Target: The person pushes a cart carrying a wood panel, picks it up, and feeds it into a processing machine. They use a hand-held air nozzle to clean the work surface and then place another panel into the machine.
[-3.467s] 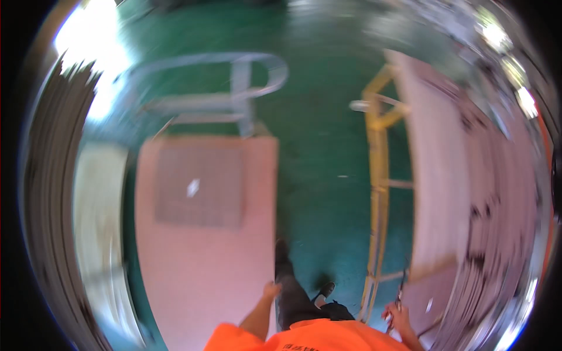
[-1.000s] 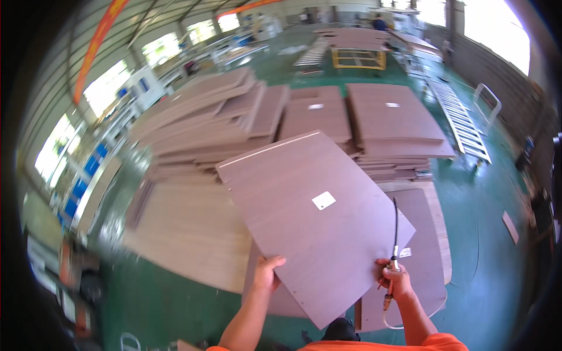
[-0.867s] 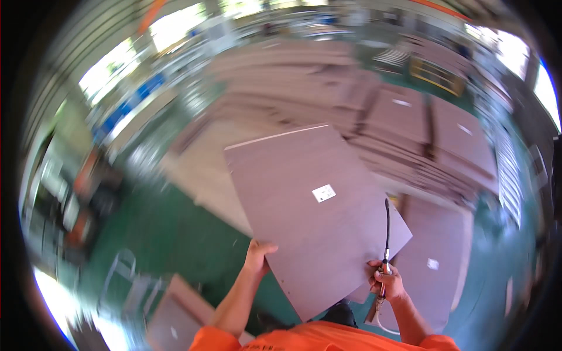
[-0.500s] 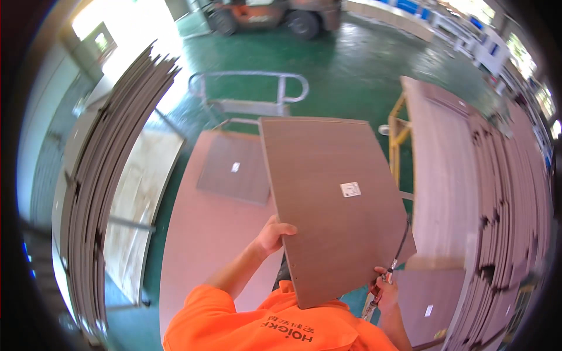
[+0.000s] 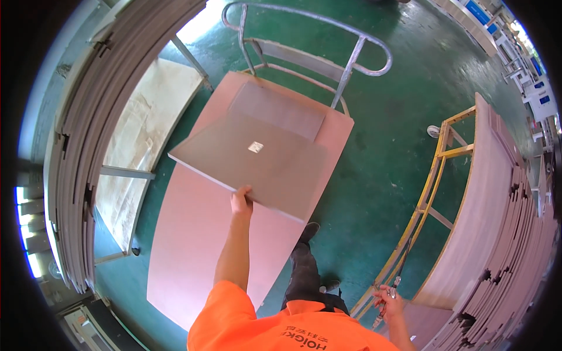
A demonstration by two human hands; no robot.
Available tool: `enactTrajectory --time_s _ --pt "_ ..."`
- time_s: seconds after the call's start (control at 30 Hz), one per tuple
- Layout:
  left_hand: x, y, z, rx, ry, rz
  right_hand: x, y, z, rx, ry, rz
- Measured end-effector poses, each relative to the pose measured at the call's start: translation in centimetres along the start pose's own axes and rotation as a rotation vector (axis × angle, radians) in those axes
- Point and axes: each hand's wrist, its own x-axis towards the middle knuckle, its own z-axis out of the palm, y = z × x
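Note:
My left hand [image 5: 241, 200] grips the near edge of a flat brown panel [image 5: 281, 169] with a small white label on its face. The panel is tilted over a pinkish board [image 5: 202, 251] on a trolley and overlaps another brown panel [image 5: 281, 111] lying there. I cannot tell whether the two panels touch. Off to the right, low in the view, my right hand [image 5: 391, 303] is closed around a slim metal hand tool [image 5: 396, 282] with a thin dark line, perhaps a hose, running up from it. The tool's exact kind is unclear.
A bent metal tube handle [image 5: 374, 55] rises at the trolley's far end. Upright stacks of panels stand on the left [image 5: 88, 146] and on the right [image 5: 515, 234], the right one beside a yellow wheeled frame [image 5: 424, 205]. A stained pale board [image 5: 140, 140] sits near the left stack.
The panel has swung from in front of my body to over the trolley, away and to the left. My right hand has let go of it but keeps the tool. The view has turned downward.

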Motion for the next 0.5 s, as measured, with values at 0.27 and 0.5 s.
enactTrajectory --time_s 0.27,0.5 --pt "11.9 -0.9 -0.4 -0.06 0.043 -0.043 1.4 1.7 -0.6 -0.088 0.114 0.148" --pt "16.2 -3.1 -3.3 -0.044 0.09 -0.156 1.5 -0.2 1.3 -0.15 0.156 0.181"
